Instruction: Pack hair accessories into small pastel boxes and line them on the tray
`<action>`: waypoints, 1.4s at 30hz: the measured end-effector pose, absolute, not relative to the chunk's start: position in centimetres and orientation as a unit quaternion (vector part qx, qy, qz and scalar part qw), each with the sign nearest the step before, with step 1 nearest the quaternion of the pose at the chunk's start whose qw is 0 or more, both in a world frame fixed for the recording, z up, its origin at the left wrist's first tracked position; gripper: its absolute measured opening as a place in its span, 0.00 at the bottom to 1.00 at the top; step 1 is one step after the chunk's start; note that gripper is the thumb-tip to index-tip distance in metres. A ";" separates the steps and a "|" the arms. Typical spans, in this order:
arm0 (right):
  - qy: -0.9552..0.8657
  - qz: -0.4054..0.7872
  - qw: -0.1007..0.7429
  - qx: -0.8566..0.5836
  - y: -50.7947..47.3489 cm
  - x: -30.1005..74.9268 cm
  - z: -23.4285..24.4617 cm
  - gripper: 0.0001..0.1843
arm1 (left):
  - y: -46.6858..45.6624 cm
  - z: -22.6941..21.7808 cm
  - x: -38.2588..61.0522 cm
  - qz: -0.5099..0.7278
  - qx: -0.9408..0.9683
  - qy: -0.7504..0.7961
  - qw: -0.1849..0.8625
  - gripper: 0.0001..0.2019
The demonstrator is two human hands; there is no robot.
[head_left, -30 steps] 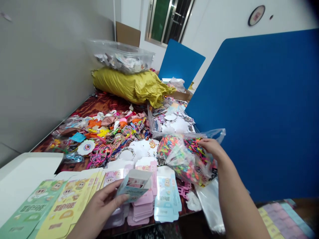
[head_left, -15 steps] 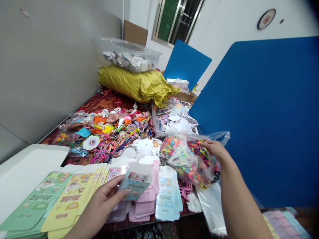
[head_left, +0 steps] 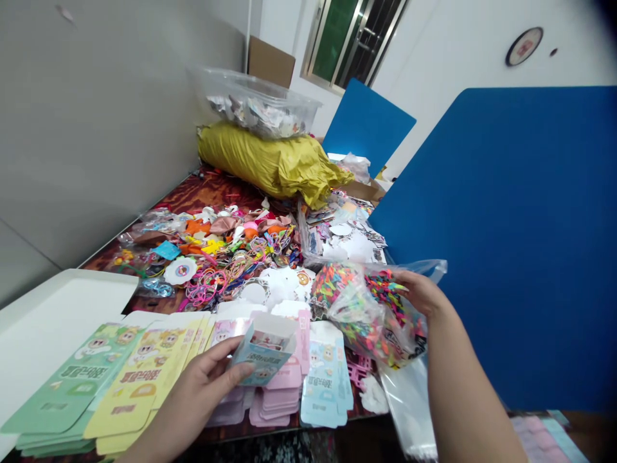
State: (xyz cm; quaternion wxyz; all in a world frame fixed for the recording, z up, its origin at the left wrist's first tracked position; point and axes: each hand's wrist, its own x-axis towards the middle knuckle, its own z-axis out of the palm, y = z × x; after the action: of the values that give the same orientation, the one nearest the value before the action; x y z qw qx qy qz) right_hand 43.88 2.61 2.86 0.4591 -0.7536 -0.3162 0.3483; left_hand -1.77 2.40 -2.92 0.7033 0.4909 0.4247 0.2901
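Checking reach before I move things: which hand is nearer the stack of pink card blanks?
Left. The left hand, holding a folded card box, is just beside the pink card blanks. The right hand is farther right, on a clear plastic bag of colourful pieces.

Your head-worn camera looks forward and down from above your own hands, with your left hand (head_left: 195, 392) low at the bottom edge and your right hand (head_left: 419, 292) right of centre. It faces along the patterned table (head_left: 212, 193) towards the window (head_left: 354, 45) in the far wall, so the flat printed cartons (head_left: 144, 379) sit closest to the lens. The grey wall (head_left: 96, 128) runs down the left, and the blue panel (head_left: 511, 244) fills the right.
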 end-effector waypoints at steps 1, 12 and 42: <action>-0.312 0.353 0.464 -0.750 2.7 43.9 2.8 0.10 | 2.4 -3.0 -1.8 0.289 0.489 0.425 0.705 0.26; -0.496 0.305 0.471 -0.663 2.8 34.1 6.0 0.11 | 2.3 -2.2 -0.8 0.297 0.502 0.409 0.702 0.20; -0.764 0.162 0.136 -0.609 19.5 8.2 -1.4 0.10 | 1.5 -1.0 -6.3 0.363 0.436 0.332 0.753 0.15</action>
State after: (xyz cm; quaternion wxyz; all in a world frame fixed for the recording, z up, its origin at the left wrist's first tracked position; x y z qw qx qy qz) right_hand 8.22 19.54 -1.41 0.1357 -0.6091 -0.7644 0.1621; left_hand -6.32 1.54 -0.97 0.7535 0.4355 0.3324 0.3634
